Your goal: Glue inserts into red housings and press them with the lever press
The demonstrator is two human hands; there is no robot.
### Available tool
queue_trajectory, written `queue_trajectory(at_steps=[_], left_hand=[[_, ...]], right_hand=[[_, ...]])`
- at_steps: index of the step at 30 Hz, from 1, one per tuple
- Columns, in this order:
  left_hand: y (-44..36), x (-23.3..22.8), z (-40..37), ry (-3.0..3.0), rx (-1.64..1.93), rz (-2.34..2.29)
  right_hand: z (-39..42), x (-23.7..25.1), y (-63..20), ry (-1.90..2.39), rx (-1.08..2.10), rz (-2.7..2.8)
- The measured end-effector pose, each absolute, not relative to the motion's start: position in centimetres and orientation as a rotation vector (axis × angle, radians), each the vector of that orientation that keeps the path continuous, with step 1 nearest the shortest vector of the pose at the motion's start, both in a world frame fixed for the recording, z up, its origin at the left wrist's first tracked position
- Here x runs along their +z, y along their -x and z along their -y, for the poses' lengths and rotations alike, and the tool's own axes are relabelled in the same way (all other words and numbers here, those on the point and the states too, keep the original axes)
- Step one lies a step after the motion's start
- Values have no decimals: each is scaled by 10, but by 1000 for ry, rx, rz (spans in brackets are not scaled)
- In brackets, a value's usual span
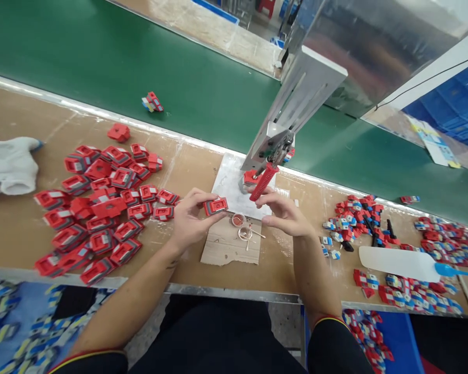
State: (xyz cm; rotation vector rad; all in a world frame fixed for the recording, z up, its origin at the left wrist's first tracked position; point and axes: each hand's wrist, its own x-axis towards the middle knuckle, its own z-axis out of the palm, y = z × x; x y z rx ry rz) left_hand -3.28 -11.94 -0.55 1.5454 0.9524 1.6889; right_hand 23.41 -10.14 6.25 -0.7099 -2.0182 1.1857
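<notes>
Between the thumb and fingers of my left hand (195, 215) is a small red plastic part (216, 205) with a grey edge and a recessed face turned up. My right hand (284, 212) has its thumb and fingers spread apart, with the fingertips at the lower end of a ribbed red lever handle (264, 183); whether they touch it is unclear. That handle belongs to a metal hand press (276, 145) on a pale base plate (224, 179). Another red part (251, 177) sits under the press.
Many similar red parts (101, 208) are heaped on the left, beside a white cloth (10, 166). Small round dishes (238, 220) and cotton swabs lie on cardboard (228, 249). Red-blue-white pieces (354, 218) and a white bottle (398, 261) occupy the right. Behind runs a green belt (203, 98).
</notes>
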Motion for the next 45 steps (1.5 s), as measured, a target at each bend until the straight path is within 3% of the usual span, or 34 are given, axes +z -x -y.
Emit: queue_trajectory(at_steps=[5,8,11,15,19,22,27,33,38,45], left_hand=[[35,-8,118,-1502,1654,-1012],[35,-9,118,-1498,1636,-1042],[35,-9,117,-1492,1649,-1033],[35,-8,117,-1470,1675,-997],[35,-9,117,-1479,1622,-1003],[35,-11,117,-1498,1598,-1040],[37,-12,115,-1516,1610,-1072],[38,-11,116,-1534,1648,-1012],[37,-14,115,-1557,1600,-1014],[40,-15,112,-1511,1507,-1168]], right_hand=[[82,134,-215,145,1118,1964],[51,189,-205,294,920,1860],[36,208,-205,555,643,1790],[64,146,-216,725,262,1662],[76,55,-212,1393,462,1740],[63,23,-195,1433,633,1869],[79,27,-204,1272,691,1868],[113,36,-320,1354,801,1549],[44,45,-387,1572,610,1460],[-77,27,-334,1704,564,1748]])
